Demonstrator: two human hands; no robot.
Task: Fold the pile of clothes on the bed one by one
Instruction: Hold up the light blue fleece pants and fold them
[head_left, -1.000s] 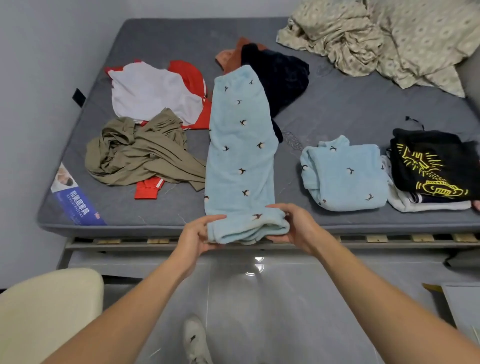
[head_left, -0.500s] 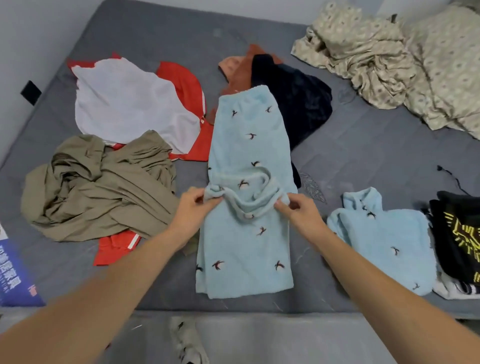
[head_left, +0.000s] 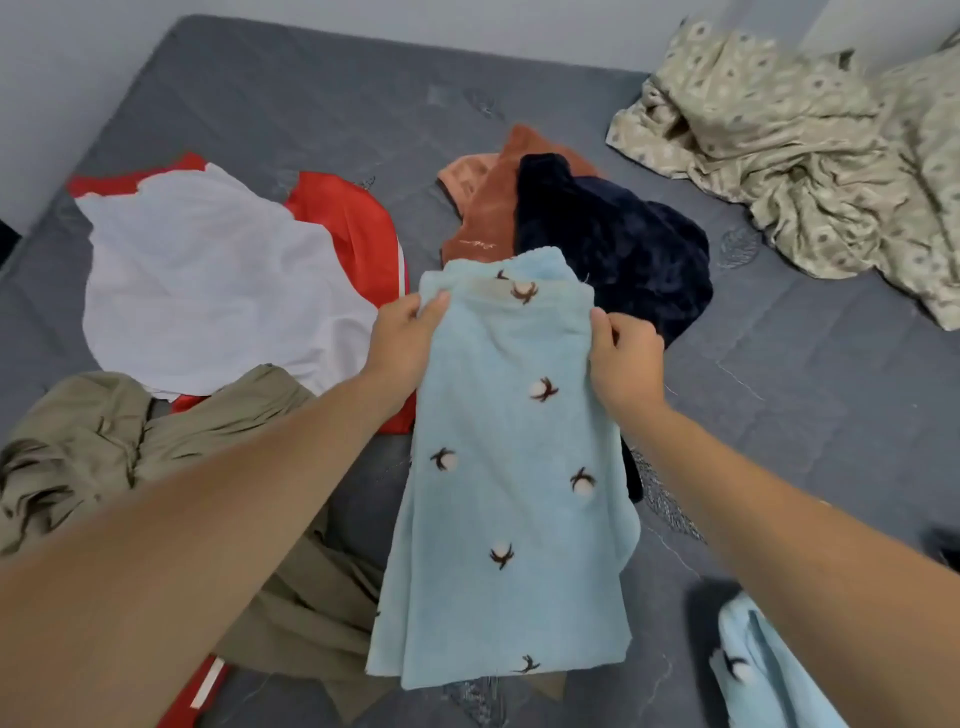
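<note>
Both hands have carried the blue trousers' (head_left: 511, 467) folded end up toward 12 o'clock. Left hand (head_left: 402, 343) and right hand (head_left: 623, 353) each pinch its corners, beside the navy garment (head_left: 623, 249).

Both forearms are bare from the bottom edge of the frame up to the wrists, with no sleeves, watch or rings showing, and the left hand (head_left: 402, 338) and right hand (head_left: 626, 353) wear no gloves, their fingers (head_left: 597, 318) short-nailed.

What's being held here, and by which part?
The blue pants: left hand and right hand pinch the two corners of the folded-over far edge.
</note>
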